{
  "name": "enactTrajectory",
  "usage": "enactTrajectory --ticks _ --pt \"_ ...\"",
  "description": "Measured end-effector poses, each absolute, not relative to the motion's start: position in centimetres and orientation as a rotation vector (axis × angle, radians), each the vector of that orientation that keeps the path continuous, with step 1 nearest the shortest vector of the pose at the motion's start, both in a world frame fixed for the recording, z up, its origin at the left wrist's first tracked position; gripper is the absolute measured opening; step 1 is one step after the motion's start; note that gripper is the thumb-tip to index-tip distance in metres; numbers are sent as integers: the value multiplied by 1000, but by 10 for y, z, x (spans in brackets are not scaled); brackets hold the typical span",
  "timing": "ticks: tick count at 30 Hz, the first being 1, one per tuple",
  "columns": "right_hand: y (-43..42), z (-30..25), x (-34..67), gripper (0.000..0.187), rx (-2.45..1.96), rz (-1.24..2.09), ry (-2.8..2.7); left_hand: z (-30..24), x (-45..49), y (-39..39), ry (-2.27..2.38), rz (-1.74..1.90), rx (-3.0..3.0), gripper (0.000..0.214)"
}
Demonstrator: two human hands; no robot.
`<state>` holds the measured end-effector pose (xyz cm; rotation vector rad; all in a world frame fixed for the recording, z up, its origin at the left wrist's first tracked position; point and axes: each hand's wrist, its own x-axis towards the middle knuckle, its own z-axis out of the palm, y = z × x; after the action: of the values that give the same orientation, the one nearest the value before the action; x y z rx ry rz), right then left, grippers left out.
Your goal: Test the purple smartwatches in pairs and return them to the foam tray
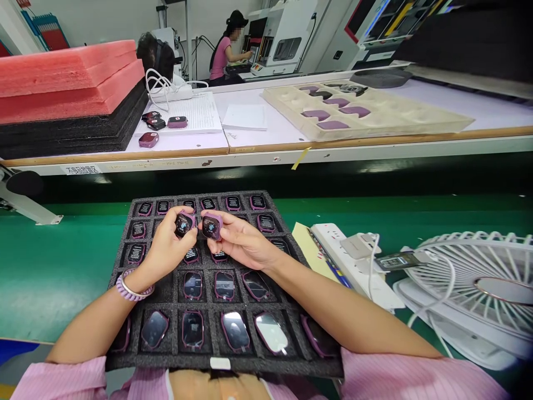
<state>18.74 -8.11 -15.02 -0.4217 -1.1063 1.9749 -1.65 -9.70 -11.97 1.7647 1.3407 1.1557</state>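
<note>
My left hand point(174, 240) grips a purple smartwatch body point(184, 224) between thumb and fingers, its lit screen facing up at me. Close beside it, my right hand point(239, 240) pinches a second purple smartwatch body point(212, 226), also with a picture on its display. Both are held above a black foam tray point(210, 364) divided into square compartments. Purple watch bodies lie in many of them; those in the far rows show white text, while the nearer ones, such as a watch body point(192, 329), have dark screens. My hands and forearms hide some compartments.
A raised shelf point(245, 153) runs across the back, holding red foam sheets point(70, 78), a cream tray point(287, 119) with purple parts, and loose watch bodies point(177, 121). At right are a white power strip point(333, 236) and a fan point(478, 278) with cables. A person point(222, 53) sits beyond.
</note>
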Motion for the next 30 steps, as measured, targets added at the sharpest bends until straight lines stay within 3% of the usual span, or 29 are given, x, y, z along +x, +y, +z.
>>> enactTrajectory --ticks 20,30 --pt "-81 -152 187 50 -296 2021 -1045 -117 -15 -98 1328 1130 1809 39" --pt "-81 -153 186 56 -326 2005 -1066 -118 -16 -98 1310 1148 1807 38"
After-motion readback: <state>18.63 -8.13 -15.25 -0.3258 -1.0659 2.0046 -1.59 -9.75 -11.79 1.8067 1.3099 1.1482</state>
